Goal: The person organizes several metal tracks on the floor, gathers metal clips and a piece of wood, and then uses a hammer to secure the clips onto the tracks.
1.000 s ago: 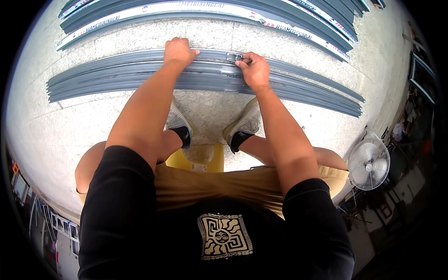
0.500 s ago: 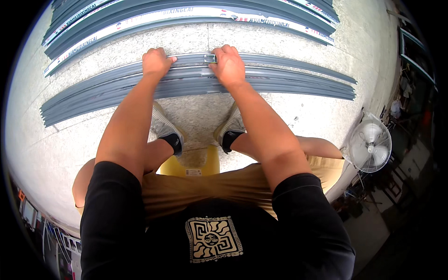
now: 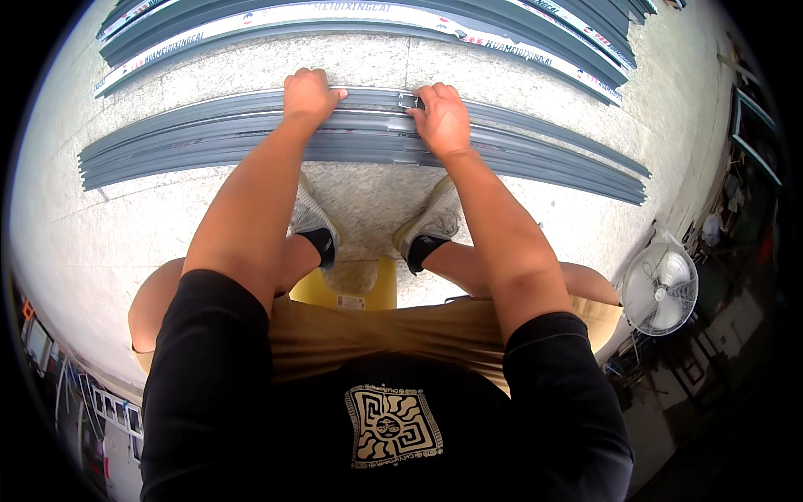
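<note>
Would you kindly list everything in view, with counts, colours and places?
Floor: one, pale, throughout.
Long profiles: several, grey, upper middle.
Wrapped profiles: several, dark grey and white, top.
Small hollow piece: one, dark and silvery, upper middle.
Fan: one, pale grey, right.
Probable stool: one, yellow, centre.
Frames: several, white, lower left.
Clutter: uncountable, dark, right edge.
Shoes: two, greyish, centre.
Socks: two, black, centre.
Shorts: one, tan, below centre.
Shirt: one, black, printed, bottom.
Forearms, legs: two each, bare, middle.
Left hand: one, bare, on long profiles.
Right hand: one, bare, holding small hollow piece.

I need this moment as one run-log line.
left hand: on grey profiles | right hand: touching small rectangular piece | fan: person's right
</note>
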`<move>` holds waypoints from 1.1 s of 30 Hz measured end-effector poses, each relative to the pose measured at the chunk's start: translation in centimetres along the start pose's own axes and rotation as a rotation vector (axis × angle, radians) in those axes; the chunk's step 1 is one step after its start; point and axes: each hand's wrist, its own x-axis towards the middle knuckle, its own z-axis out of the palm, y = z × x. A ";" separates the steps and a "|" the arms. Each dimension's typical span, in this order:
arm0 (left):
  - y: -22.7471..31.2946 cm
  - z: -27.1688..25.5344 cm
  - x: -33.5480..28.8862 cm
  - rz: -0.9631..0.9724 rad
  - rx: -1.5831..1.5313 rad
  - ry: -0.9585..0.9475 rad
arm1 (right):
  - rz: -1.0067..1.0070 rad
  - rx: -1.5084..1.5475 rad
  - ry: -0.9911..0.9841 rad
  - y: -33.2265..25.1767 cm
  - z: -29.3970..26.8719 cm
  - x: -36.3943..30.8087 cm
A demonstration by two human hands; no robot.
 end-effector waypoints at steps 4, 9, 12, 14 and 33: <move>0.1 -0.3 -0.2 0.000 -0.003 0.008 | -0.040 -0.021 0.042 -0.1 0.5 -0.2; 0.9 -1.5 -0.1 -0.094 -0.098 -0.154 | -0.016 0.015 0.071 0.2 0.8 -0.5; 0.6 -1.3 0.0 -0.108 -0.111 -0.150 | -0.001 0.027 0.058 0.1 0.8 -0.5; 0.7 -1.2 0.1 -0.110 -0.115 -0.139 | 0.004 0.028 0.066 0.1 0.9 -0.6; 0.9 -1.5 -0.4 -0.117 -0.134 -0.102 | -0.056 -0.011 0.080 0.5 0.9 -0.5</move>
